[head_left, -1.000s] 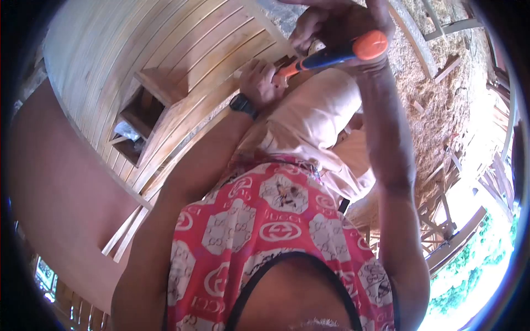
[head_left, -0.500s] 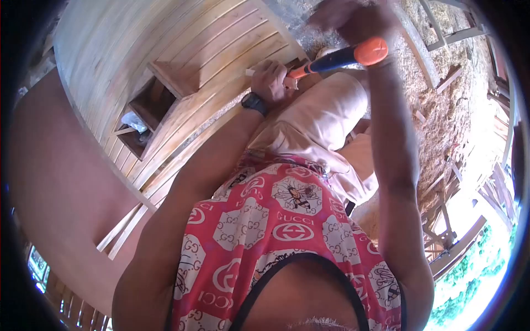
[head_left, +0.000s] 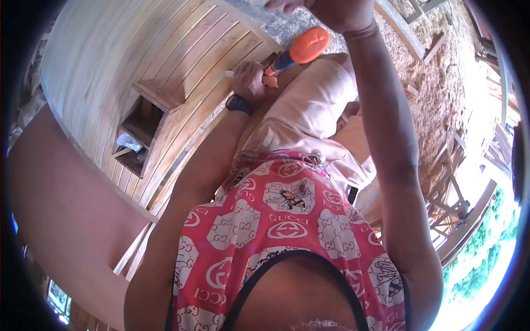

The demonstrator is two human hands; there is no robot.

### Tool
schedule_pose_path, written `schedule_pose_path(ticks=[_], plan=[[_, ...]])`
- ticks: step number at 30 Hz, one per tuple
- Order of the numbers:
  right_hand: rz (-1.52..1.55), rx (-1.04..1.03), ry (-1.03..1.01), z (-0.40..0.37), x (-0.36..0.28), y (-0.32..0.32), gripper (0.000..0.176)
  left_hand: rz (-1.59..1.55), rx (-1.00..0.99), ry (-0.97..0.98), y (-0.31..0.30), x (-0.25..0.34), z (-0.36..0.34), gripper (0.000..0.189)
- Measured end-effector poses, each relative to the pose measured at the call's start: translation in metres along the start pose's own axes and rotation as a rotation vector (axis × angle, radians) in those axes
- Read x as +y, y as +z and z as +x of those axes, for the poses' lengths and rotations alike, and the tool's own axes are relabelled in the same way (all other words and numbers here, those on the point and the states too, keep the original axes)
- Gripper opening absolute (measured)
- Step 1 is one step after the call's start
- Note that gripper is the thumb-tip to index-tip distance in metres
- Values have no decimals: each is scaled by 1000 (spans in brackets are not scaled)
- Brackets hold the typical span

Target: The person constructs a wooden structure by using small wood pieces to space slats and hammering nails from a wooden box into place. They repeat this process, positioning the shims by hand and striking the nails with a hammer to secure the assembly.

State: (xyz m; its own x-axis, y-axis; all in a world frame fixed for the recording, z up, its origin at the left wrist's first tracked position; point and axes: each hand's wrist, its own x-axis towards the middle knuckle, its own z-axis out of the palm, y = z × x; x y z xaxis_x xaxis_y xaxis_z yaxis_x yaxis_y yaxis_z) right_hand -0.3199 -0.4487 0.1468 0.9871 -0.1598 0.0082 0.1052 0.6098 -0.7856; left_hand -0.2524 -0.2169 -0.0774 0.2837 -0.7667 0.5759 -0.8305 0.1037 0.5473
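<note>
At 12 o'clock the left hand [head_left: 249, 81] grasps what seems a blue-and-orange round-ended tool [head_left: 309, 46], now swung nearer 12; the right hand [head_left: 343, 12], at 1 o'clock, is released.

Single head-worn camera, looking steeply down and forward: sleeveless top [head_left: 287, 229] near, trousers [head_left: 309, 105] beyond. Slatted wood [head_left: 182, 55] left; far right glare, probably foliage [head_left: 486, 248].

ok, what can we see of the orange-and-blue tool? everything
The orange-and-blue tool has a wide, rounded orange cap with faint markings, a dark blue middle and orange again near the left hand. It looks like plastic. It slants, cap toward the camera and upper right, beside the slatted wood. The left hand grips its lower end; the right hand is clear of it. The working end is hidden.
</note>
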Motion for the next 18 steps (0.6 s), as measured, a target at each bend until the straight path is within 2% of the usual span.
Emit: schedule_pose_path(ticks=[1, 2, 3, 4, 5, 6, 8, 9, 10, 12, 13, 15, 16, 18], plan=[[38, 69, -13, -2, -1, -1, 124, 31, -42, -40, 1, -2, -5, 30], [-50, 31, -107, -1, 38, 9, 118, 69, -77, -78, 3, -5, -7, 37], [-207, 38, 17, 1, 35, 43, 113, 61, 27, 16, 6, -8, -3, 35], [-355, 56, 145, -5, 31, 69, 108, 59, 24, 23, 6, -8, -6, 35], [-170, -59, 146, 0, 33, 45, 99, 25, -14, -11, 6, -9, -8, 35], [-177, -57, 139, 1, 27, 42, 99, -10, -47, -39, 6, -11, -5, 34], [-414, 88, 283, 0, 19, 40, 97, 7, -44, -47, 6, -8, -5, 33], [-517, 50, 314, -3, 28, 25, 93, 26, -42, -56, 4, -7, -3, 32], [-518, 42, 321, -10, 51, 8, 93, 29, -37, -64, 1, -6, -4, 32], [-608, 127, 107, -22, 91, -18, 60, 43, -243, -162, -8, -7, -1, 33], [-609, 112, 115, -26, 84, -7, 60, 50, -234, -175, -13, -5, 2, 33], [-413, 427, 369, -45, 73, 13, 61, 99, -313, -264, -19, 0, 10, 35], [-407, 422, 376, -47, 72, 10, 61, 101, -317, -272, -23, 2, 16, 35], [-423, 586, 621, -54, 74, 1, 61, 203, -350, -216, -29, 6, 27, 37]])
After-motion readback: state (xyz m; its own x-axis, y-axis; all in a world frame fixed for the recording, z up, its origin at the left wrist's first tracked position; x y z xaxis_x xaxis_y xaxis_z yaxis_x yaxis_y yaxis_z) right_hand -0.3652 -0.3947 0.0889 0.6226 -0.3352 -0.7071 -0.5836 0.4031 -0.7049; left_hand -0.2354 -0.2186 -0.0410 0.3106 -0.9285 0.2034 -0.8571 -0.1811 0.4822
